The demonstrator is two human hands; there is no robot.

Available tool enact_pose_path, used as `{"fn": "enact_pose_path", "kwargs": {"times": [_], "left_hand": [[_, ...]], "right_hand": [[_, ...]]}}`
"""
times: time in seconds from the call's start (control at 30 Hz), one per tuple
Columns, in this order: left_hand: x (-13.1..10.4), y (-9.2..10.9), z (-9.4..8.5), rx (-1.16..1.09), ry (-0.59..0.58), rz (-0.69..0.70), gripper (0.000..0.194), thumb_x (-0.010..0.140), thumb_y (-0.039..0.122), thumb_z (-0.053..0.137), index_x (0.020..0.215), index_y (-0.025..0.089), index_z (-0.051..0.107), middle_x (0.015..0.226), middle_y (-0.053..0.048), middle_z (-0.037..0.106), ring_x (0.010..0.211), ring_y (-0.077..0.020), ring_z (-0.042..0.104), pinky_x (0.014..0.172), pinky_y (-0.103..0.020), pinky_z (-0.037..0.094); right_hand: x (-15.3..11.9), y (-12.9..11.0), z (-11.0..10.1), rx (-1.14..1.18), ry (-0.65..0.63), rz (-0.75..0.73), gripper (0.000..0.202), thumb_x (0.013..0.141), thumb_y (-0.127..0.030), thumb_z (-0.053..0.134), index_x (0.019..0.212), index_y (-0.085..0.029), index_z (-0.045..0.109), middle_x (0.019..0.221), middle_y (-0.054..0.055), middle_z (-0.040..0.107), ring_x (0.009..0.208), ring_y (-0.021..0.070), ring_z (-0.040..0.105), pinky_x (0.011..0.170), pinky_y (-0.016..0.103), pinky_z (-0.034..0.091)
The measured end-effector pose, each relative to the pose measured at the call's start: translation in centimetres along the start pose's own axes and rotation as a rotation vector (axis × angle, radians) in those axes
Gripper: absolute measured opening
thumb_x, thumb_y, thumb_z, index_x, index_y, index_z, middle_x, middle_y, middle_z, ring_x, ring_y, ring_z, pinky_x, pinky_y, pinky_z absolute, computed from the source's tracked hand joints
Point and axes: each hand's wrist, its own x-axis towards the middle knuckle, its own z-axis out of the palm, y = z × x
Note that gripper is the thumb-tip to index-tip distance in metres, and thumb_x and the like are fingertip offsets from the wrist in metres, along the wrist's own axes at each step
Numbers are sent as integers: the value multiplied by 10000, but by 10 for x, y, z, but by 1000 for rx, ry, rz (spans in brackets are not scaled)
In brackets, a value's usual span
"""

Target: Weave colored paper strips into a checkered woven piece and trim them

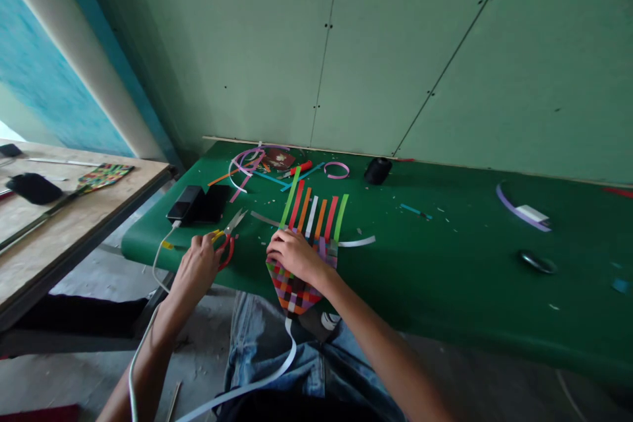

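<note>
the weave (297, 293) is at the near edge of the green table (445, 264), its tapered end reaching over the person's legs. right hand (297, 254) rests on top of it; whether the fingertips pinch it cannot be told. left hand (195, 264), apart from the right, is closed on the handles of the scissors (228, 237). judged done: the checkered body. judged left: seven loose strips (311, 217) at the far end, plus a white tail (291, 356), all unwoven.

Craft workshop: scissors (233, 223), strips (311, 216), green worktable (455, 264)
</note>
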Motion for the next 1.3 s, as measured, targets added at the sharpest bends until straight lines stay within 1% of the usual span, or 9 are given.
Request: {"fn": "enact_pose_path", "kwargs": {"times": [0.07,0.2,0.33,0.43,0.57,0.73,0.97,1.1,1.3], "left_hand": [[-3,-4,-3,-80,5,-10,450,1046,399,472,1448,200,514,1281,-151,603,956,-272,704,797,-379,563],[-6,-6,-5,-185,26,20,565,949,470,624,1451,220,553,1285,-120,640,1036,-266,707,895,-371,573],[-13,9,-10,-157,0,18,510,897,540,684,1323,259,671,1174,-76,719,1013,-270,727,863,-346,569],[-20,21,-16,-85,-65,91,468,929,515,645,1344,301,674,1211,-56,733,990,-264,740,822,-343,569],[-24,30,-18,-11,-69,229,499,934,445,643,1397,258,651,1274,-82,722,1112,-291,714,948,-396,562],[-21,44,-6,6,-67,319,508,935,395,640,1408,211,634,1302,-122,701,1243,-323,650,1055,-437,515],[-16,64,3,82,-91,313,556,944,383,619,1455,165,593,1361,-170,661,1335,-357,584,1084,-464,478],[-12,74,-1,136,-151,314,533,956,369,598,1436,138,604,1362,-190,638,1329,-365,572,1073,-464,474],[-9,87,-10,169,-235,291,499,933,313,608,1407,153,618,1283,-187,619,1292,-369,551,1005,-459,495]], "right_hand": [[-1,2,1,20,14,6,115,1012,-168,688,939,-201,771,1059,67,702,1020,204,659,971,373,481],[-3,11,1,103,78,76,146,1061,-147,573,971,-194,676,980,51,683,940,190,656,878,326,506],[-8,19,-4,195,135,172,141,1068,-172,535,953,-206,609,1002,47,665,878,175,663,808,304,514],[-10,22,-7,235,125,207,145,1065,-186,535,936,-208,596,999,43,666,836,162,665,769,289,508],[-9,24,-10,239,110,192,134,1065,-177,518,972,-206,610,1032,58,671,895,175,673,799,294,506],[-7,28,-11,291,89,164,139,1072,-203,522,986,-212,631,1035,50,643,908,172,662,843,302,517],[-7,34,-7,323,98,139,113,1071,-235,558,1019,-224,657,1119,50,566,959,166,654,936,322,528],[-4,37,-4,319,116,125,89,1055,-238,602,1009,-221,676,1129,50,541,976,166,643,949,322,532],[-4,39,-5,319,113,166,84,1032,-273,660,1011,-222,723,1158,53,515,944,149,630,915,304,549]]}}
